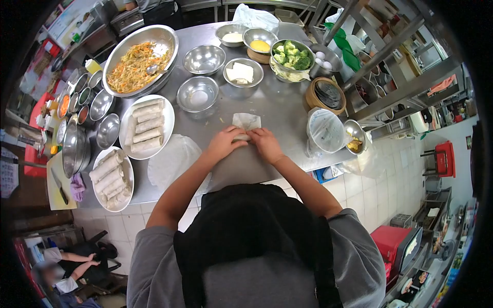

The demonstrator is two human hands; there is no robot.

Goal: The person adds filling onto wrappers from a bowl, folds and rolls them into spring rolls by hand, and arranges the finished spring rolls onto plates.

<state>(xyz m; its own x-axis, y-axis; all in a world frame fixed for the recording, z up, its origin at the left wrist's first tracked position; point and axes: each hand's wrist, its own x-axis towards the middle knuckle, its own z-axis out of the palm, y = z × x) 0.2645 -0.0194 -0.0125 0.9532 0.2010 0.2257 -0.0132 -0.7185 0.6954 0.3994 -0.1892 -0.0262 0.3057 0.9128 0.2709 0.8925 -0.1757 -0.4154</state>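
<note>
At the table's near side, my left hand (226, 143) and my right hand (267, 146) meet over a partly rolled spring roll (240, 137). The fingers of both hands are curled down on it, hiding most of the roll. Beyond my fingertips, a pale, unrolled flap of wrapper (246, 121) lies flat on the steel. Left of my left forearm rests a stack of thin round wrappers (172, 160). Finished spring rolls (149, 124) lie on a white oval plate (169, 115), and more rolls (110, 177) fill a second plate (129, 200).
A large bowl (172, 41) of noodle and vegetable filling stands back left. Steel bowls, including one with broccoli (292, 55), line the back. A clear plastic tub (326, 131) and a bamboo steamer (310, 97) sit right. A knife (62, 191) lies far left. Another person (72, 267) sits lower left.
</note>
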